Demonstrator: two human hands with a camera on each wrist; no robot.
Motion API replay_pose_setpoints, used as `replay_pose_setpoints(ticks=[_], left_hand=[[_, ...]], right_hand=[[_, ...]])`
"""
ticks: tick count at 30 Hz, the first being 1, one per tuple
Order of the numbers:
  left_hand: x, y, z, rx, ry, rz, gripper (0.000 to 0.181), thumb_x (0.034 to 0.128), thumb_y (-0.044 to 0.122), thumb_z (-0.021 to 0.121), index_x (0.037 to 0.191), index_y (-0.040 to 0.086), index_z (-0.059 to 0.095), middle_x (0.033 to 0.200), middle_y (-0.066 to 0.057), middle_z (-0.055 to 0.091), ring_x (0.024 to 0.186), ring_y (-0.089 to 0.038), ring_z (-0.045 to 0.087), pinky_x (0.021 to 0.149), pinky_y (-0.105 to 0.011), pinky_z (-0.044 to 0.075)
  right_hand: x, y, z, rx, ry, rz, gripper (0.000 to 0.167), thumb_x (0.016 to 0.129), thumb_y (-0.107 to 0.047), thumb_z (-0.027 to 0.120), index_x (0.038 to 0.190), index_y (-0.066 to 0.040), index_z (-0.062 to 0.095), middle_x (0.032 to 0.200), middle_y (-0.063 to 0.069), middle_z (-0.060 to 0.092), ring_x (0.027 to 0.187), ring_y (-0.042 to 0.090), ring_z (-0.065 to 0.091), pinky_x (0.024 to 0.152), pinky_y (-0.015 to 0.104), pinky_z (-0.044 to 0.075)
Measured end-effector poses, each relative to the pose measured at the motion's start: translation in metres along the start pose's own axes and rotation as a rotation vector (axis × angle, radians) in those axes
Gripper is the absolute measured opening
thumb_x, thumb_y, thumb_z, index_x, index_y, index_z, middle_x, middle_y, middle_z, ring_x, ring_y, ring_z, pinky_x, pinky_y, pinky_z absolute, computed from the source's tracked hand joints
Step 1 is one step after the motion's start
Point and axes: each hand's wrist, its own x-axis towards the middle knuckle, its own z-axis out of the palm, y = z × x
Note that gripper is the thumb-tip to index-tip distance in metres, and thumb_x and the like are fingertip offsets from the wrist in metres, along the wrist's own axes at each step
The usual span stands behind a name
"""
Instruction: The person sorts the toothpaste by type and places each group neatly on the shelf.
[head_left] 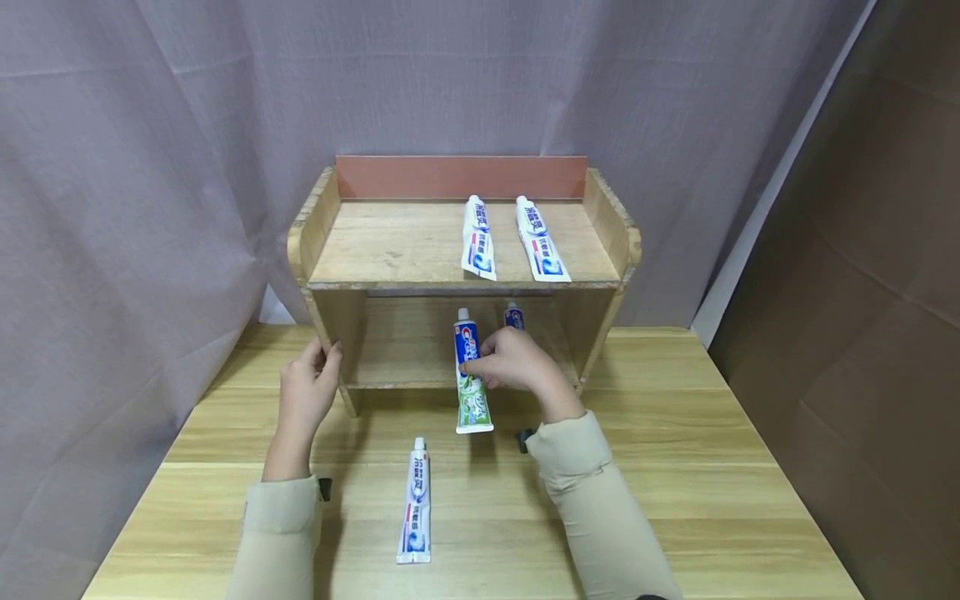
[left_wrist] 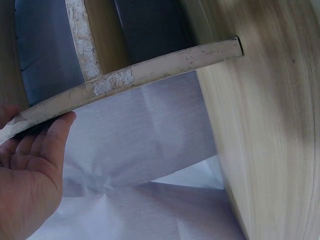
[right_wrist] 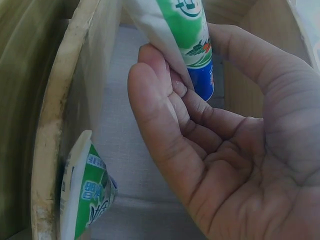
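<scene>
A two-tier wooden shelf stands on the table. At its left side panel my left hand grips the edge, thumb on one face and fingers on the other. My right hand holds a blue and green toothpaste tube in front of the lower tier, cap pointing to the back. Behind that hand a second blue and green tube lies on the lower tier, mostly hidden in the head view; its green end shows in the right wrist view.
Two white and blue toothpaste tubes lie on the right half of the upper tier. Another white and blue tube lies on the wooden table between my forearms. A grey curtain hangs behind the shelf.
</scene>
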Motion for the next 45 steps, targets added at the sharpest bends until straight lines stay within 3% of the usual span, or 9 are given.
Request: replay_pose_setpoints(ticks=[6,15,22,29,45], left_hand=[[0.000,0.001,0.001,0.006,0.005,0.000,0.026,0.1027,0.025,0.057,0.095,0.002,0.067,0.100,-0.019,0.075,0.093,-0.034,0.074,0.078,-0.050,0.062],[0.000,-0.001,0.002,0.002,0.014,0.015,0.025,0.1027,0.023,0.057,0.094,0.001,0.067,0.098,-0.019,0.075,0.091,-0.035,0.074,0.077,-0.051,0.062],[0.000,0.000,0.001,-0.002,0.006,-0.001,0.027,0.1026,0.025,0.057,0.096,0.001,0.067,0.103,-0.019,0.075,0.097,-0.035,0.073,0.081,-0.050,0.061],[0.000,0.001,0.001,-0.004,0.013,0.001,0.026,0.1022,0.025,0.058,0.094,0.003,0.067,0.101,-0.019,0.075,0.096,-0.035,0.073,0.080,-0.050,0.061],[-0.001,0.001,0.000,-0.007,-0.001,-0.003,0.026,0.1026,0.026,0.057,0.100,0.003,0.068,0.106,-0.020,0.074,0.100,-0.035,0.072,0.083,-0.049,0.061]], right_hand=[[0.002,-0.002,-0.004,0.008,0.005,-0.008,0.031,0.086,-0.032,0.079,0.075,-0.005,0.068,0.071,0.012,0.070,0.060,0.022,0.068,0.057,0.035,0.058],[0.005,-0.001,-0.007,0.045,-0.008,0.013,0.031,0.086,-0.031,0.080,0.083,-0.002,0.070,0.074,0.012,0.071,0.071,0.032,0.072,0.070,0.044,0.062],[0.009,-0.002,-0.008,0.033,0.007,0.020,0.031,0.085,-0.032,0.080,0.084,-0.002,0.069,0.075,0.011,0.071,0.070,0.029,0.071,0.069,0.043,0.062],[0.016,0.002,-0.008,0.038,-0.002,0.040,0.036,0.085,-0.033,0.079,0.094,0.001,0.070,0.079,0.011,0.071,0.072,0.028,0.072,0.069,0.040,0.062],[0.027,0.006,-0.008,0.100,-0.004,0.031,0.036,0.088,-0.027,0.077,0.100,0.006,0.070,0.085,0.014,0.072,0.075,0.031,0.072,0.069,0.038,0.063]])
